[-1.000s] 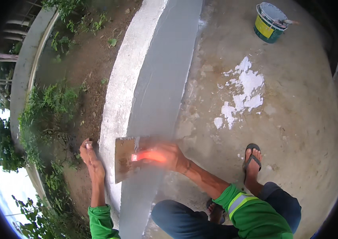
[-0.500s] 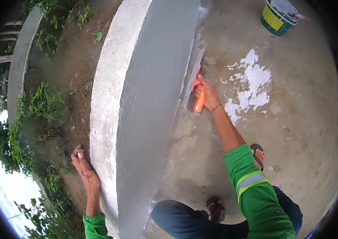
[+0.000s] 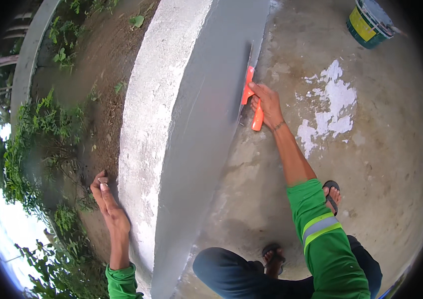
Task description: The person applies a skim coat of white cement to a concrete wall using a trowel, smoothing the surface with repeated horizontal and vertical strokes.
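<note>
Coating (image 3: 199, 112), smooth and grey, spans the right face of the low, rough white masonry wall (image 3: 146, 112); faint lines suggest finishing is left, and the top is uncoated. The right hand (image 3: 269, 105) grips the orange-handled metal trowel (image 3: 247, 84) at the coating's far right edge; the left hand (image 3: 114, 212), loosely open, is left of the wall.

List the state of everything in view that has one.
Low white-and-grey wall: white top rough, grey side mostly smooth.
Orange-handled metal trowel: held, blade at or near grey side.
Bare right hand: closed around trowel.
Bare left hand: fingers bent, holding nothing visible.
Green bucket with yellow label: uncovered.
</note>
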The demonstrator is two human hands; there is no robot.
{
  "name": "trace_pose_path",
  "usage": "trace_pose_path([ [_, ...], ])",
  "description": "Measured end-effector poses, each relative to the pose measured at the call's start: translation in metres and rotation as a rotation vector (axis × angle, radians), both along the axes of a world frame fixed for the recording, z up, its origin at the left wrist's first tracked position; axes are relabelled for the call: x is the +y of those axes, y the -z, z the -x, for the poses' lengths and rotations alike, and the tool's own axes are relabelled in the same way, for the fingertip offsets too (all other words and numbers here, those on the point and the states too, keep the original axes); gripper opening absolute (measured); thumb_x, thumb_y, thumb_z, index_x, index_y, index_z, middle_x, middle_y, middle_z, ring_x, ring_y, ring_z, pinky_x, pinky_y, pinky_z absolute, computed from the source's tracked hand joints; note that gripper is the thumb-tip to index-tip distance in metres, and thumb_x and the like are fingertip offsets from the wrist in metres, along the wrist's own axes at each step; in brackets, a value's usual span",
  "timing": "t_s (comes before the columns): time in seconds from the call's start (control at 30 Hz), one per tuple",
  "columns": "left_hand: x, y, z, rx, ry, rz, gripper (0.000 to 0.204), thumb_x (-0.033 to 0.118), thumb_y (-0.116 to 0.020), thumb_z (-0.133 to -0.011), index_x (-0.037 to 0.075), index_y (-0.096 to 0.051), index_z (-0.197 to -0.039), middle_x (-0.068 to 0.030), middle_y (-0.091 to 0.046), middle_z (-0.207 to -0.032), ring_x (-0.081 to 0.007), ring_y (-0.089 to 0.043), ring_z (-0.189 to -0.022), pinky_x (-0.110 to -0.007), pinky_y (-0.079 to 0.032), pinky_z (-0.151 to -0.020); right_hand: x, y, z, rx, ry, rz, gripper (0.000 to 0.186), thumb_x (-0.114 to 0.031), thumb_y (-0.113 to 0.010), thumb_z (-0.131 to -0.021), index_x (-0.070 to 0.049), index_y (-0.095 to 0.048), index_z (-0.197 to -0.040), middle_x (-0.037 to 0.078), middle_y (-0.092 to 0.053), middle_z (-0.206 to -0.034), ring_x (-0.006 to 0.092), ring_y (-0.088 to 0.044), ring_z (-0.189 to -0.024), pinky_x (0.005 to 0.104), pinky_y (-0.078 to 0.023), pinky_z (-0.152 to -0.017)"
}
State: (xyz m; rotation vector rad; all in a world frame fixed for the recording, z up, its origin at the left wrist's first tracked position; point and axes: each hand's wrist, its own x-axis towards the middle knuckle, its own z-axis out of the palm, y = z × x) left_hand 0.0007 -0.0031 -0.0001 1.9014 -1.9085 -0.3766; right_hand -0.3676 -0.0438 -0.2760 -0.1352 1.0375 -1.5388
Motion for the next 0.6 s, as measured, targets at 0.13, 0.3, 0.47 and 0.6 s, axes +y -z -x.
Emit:
trace_pose_path([
  [0.13, 0.0, -0.003, 0.001, -0.063, -0.031, 0.039, 0.046, 0.037, -0.027, -0.103, 0.0, -0.047, -0.12, -0.0156, -0.049, -0.122, -0.0241, -0.045, -0.112, -0.035, -0.031, -0.102, 0.045, -0.062, -0.049, 0.409, -0.072, 0.06, 0.031, -0.027, -0.077, -0.081, -0.001, -0.064, -0.09, -0.002, -0.051, -0.061, 0.0074, -0.047, -0.051, 0.0256, -0.037, -0.047],
  [0.3, -0.008, 0.007, -0.009, -0.019, 0.004, 0.093, 0.044, 0.035, -0.031, -0.104, -0.002, -0.05, -0.118, -0.019, -0.054, -0.115, -0.0273, -0.047, -0.111, -0.037, -0.034, -0.099, 0.127, -0.14, -0.136, 0.877, -0.028, 0.476, 0.031, -0.024, -0.083, -0.072, -0.004, -0.065, -0.088, 0.009, -0.065, -0.074, 0.0211, -0.064, -0.064, 0.0316, -0.051, -0.059],
  [0.47, -0.002, -0.015, -0.019, 0.03, 0.113, 0.047, 0.045, 0.037, -0.03, -0.104, -0.001, -0.046, -0.122, -0.017, -0.05, -0.123, -0.0257, -0.045, -0.115, -0.036, -0.03, -0.104, 0.213, -0.151, -0.228, 0.982, 0.034, 0.771, 0.032, -0.023, -0.083, -0.07, -0.005, -0.064, -0.088, 0.007, -0.064, -0.076, 0.0254, -0.064, -0.064, 0.035, -0.053, -0.06],
  [0.6, 0.025, -0.033, -0.05, 0.064, 0.24, -0.002, 0.053, 0.043, -0.029, -0.102, -0.002, -0.039, -0.128, -0.0187, -0.041, -0.133, -0.0262, -0.038, -0.124, -0.038, -0.025, -0.108, 0.242, -0.15, -0.21, 0.908, -0.137, 0.756, 0.032, -0.024, -0.083, -0.071, -0.006, -0.065, -0.09, 0.008, -0.065, -0.076, 0.0238, -0.064, -0.066, 0.0347, -0.053, -0.061],
])
